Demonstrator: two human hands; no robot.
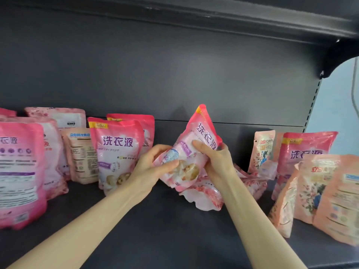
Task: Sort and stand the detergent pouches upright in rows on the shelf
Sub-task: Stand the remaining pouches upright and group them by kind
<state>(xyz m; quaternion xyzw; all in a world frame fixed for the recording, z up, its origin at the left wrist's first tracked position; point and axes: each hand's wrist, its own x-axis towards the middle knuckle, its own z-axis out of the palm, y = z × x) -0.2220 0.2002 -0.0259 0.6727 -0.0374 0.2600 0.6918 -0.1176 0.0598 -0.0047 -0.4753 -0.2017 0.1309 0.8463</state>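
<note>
My left hand (155,166) grips the base and my right hand (211,158) the waist of the pink pouch (196,144), tilted above the middle of the shelf (165,220); I should flatten its base, then stand it beside the matching pouch (116,152) at nine o'clock.

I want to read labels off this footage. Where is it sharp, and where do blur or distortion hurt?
Head view: the held pouch and the upright pouch beside it show legible print; the left-edge pouch and right-edge pouch are smeared; the upper shelf curves from wide-angle distortion.
</note>
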